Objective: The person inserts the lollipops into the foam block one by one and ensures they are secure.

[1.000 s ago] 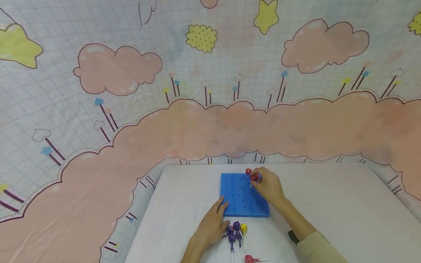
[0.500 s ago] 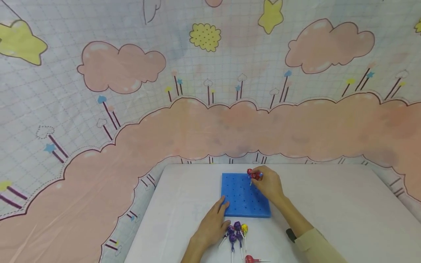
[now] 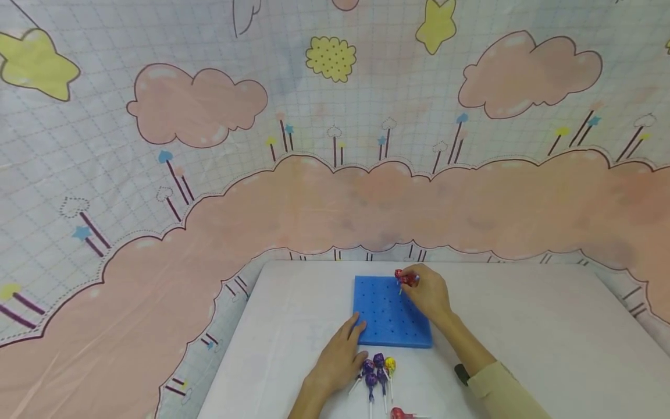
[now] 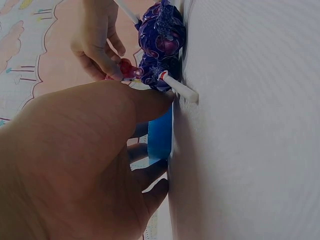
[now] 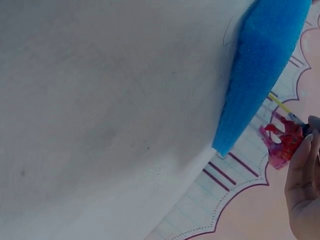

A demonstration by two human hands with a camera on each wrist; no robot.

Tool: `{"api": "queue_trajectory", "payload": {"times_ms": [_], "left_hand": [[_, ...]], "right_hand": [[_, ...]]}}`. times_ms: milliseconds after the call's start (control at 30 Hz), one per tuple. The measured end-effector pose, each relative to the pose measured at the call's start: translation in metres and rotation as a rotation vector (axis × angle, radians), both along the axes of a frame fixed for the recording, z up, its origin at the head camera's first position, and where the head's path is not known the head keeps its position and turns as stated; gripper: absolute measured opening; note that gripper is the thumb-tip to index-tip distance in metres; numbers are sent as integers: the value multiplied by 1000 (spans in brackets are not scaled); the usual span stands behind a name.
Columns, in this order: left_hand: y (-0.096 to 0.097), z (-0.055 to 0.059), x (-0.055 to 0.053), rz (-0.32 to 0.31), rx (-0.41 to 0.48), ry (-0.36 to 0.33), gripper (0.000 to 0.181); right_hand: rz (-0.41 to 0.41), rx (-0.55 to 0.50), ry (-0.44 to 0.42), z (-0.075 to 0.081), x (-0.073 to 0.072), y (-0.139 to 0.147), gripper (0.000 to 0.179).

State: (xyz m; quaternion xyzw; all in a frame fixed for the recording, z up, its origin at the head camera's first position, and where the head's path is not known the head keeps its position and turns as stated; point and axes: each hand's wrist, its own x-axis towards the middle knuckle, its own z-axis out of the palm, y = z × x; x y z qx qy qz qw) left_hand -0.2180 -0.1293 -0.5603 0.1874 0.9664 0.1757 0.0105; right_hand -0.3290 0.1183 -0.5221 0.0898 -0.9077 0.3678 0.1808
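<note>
Over the far right part of a blue foam board [image 3: 387, 317] with rows of small holes, my right hand [image 3: 433, 295] pinches a red-wrapped lollipop [image 3: 406, 280]. Its white stick points down at the board; whether the tip sits in a hole cannot be made out. Another red lollipop [image 3: 398, 272] is just beside it at the far edge, partly hidden. In the right wrist view, red wrappers [image 5: 286, 145] show by the fingertips above the board's side. My left hand [image 3: 337, 362] rests at the board's near left edge, fingers extended against it, thumb near purple lollipops [image 4: 162, 35].
Nearer than the board, several purple lollipops [image 3: 371, 379] and a yellow one [image 3: 390, 365] lie bunched on the white table [image 3: 282, 326]. A red lollipop [image 3: 398, 413] lies at the bottom of the head view. A patterned cloth [image 3: 335, 203] hangs behind the table.
My right hand has shifted slightly toward the far edge with the pinched lollipop, bringing it closer to the other red one. My left hand has stayed on the board. The head view has shifted a little.
</note>
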Motion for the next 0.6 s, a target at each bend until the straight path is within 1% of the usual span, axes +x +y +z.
{"api": "queue_trajectory", "payload": {"times_ms": [100, 200, 333, 600], "left_hand": [[0, 1, 0, -1, 2, 0, 64], [0, 2, 0, 1, 6, -19, 65], [1, 3, 0, 4, 4, -25, 65], [0, 4, 2, 1, -5, 0, 63]], "right_hand": [[0, -3, 8, -1, -1, 0, 22], [-1, -2, 12, -1, -3, 0, 22], [-5, 10, 17, -1, -4, 0, 22], [0, 9, 14, -1, -3, -3, 21]]}}
